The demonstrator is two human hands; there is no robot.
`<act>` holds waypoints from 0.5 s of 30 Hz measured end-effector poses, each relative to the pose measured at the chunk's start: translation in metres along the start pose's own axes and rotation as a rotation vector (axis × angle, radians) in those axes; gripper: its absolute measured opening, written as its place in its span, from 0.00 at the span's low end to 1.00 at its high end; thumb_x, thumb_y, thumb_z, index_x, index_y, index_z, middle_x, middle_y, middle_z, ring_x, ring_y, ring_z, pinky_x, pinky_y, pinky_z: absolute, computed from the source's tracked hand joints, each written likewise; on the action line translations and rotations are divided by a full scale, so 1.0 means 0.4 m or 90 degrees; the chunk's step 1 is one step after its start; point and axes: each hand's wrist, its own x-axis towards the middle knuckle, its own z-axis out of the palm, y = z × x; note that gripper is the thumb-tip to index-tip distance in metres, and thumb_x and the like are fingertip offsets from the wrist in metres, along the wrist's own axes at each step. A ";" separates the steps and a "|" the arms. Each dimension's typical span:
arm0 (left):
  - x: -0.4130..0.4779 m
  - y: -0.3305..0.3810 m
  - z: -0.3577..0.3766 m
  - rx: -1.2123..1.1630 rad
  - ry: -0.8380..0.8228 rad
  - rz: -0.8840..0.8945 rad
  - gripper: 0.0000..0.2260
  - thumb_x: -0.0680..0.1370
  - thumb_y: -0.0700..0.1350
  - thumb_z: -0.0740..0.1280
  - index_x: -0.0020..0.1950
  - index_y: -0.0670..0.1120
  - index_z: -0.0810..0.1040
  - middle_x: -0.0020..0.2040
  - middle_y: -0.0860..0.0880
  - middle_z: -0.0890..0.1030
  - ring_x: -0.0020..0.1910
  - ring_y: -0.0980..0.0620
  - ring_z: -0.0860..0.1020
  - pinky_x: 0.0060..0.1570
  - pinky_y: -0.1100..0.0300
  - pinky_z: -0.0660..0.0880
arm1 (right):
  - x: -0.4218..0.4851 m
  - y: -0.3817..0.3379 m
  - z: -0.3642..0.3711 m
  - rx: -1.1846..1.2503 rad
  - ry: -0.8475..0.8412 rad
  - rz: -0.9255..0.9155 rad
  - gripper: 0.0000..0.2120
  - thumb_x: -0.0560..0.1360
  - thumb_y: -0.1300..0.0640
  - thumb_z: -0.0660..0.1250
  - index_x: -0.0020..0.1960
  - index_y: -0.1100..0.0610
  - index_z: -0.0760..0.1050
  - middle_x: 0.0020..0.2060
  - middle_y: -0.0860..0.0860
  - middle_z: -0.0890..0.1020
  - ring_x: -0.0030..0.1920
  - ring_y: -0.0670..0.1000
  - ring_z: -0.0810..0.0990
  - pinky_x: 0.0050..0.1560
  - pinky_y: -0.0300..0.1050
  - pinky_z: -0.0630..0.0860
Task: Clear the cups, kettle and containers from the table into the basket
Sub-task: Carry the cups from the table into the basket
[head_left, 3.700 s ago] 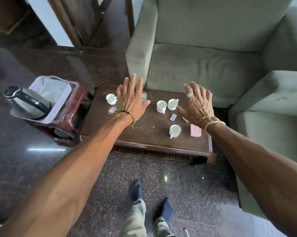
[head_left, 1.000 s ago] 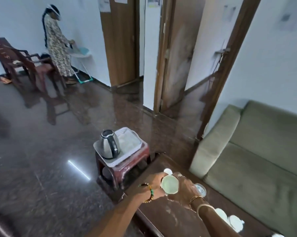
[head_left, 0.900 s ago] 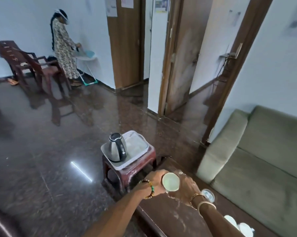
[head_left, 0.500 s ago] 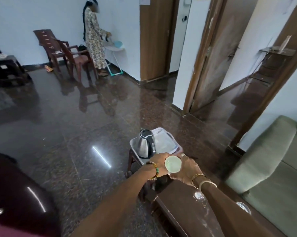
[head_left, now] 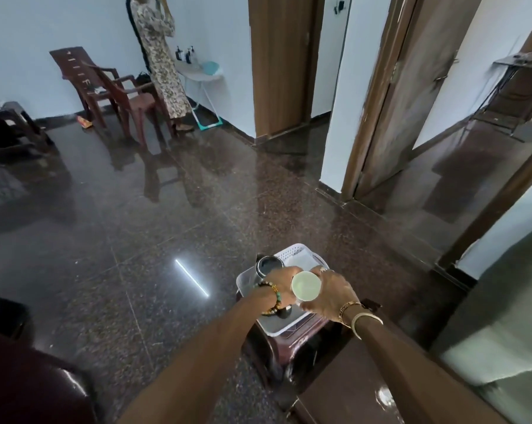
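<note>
A white cup (head_left: pixel 305 286) with its mouth facing me hangs over the white plastic basket (head_left: pixel 298 254). My left hand (head_left: pixel 278 284) grips its left side and my right hand (head_left: pixel 330 293) curls round its right side. The steel kettle (head_left: pixel 269 264) with a black lid stands in the near-left part of the basket, partly hidden behind my left hand. The basket sits on a dark red stool (head_left: pixel 289 342). Only a corner of the brown table (head_left: pixel 347 390) shows at the bottom right; the other cups are out of view.
A grey-green sofa (head_left: pixel 503 316) lies to the right of the table. The dark polished floor (head_left: pixel 136 240) spreads to the left. A person (head_left: pixel 162 56) stands at a small white table by the far wall, beside brown plastic chairs (head_left: pixel 118 93). A dark seat (head_left: pixel 29 387) fills the bottom left.
Both hands carried the cup from above the table leftward until it was over the basket. My view swung left and up, away from the table and sofa.
</note>
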 end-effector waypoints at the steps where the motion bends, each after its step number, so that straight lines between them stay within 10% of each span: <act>1: 0.039 -0.004 -0.017 -0.010 0.000 -0.001 0.21 0.69 0.44 0.72 0.61 0.49 0.76 0.54 0.48 0.82 0.53 0.46 0.80 0.56 0.50 0.78 | 0.043 0.003 -0.012 -0.005 0.001 0.006 0.35 0.55 0.38 0.76 0.59 0.46 0.71 0.51 0.45 0.81 0.52 0.50 0.81 0.54 0.46 0.78; 6: 0.209 -0.035 -0.085 -0.074 0.031 -0.011 0.23 0.68 0.41 0.73 0.62 0.54 0.76 0.56 0.55 0.81 0.55 0.50 0.79 0.52 0.64 0.73 | 0.220 0.012 -0.045 0.036 0.030 0.021 0.34 0.56 0.42 0.77 0.59 0.46 0.73 0.51 0.46 0.82 0.52 0.51 0.82 0.48 0.39 0.74; 15: 0.522 -0.165 -0.085 -0.087 -0.065 0.000 0.28 0.66 0.39 0.76 0.64 0.51 0.77 0.59 0.50 0.82 0.58 0.49 0.79 0.60 0.55 0.76 | 0.489 0.064 0.037 0.052 0.007 0.065 0.30 0.61 0.53 0.76 0.62 0.48 0.73 0.56 0.49 0.81 0.57 0.54 0.80 0.57 0.45 0.77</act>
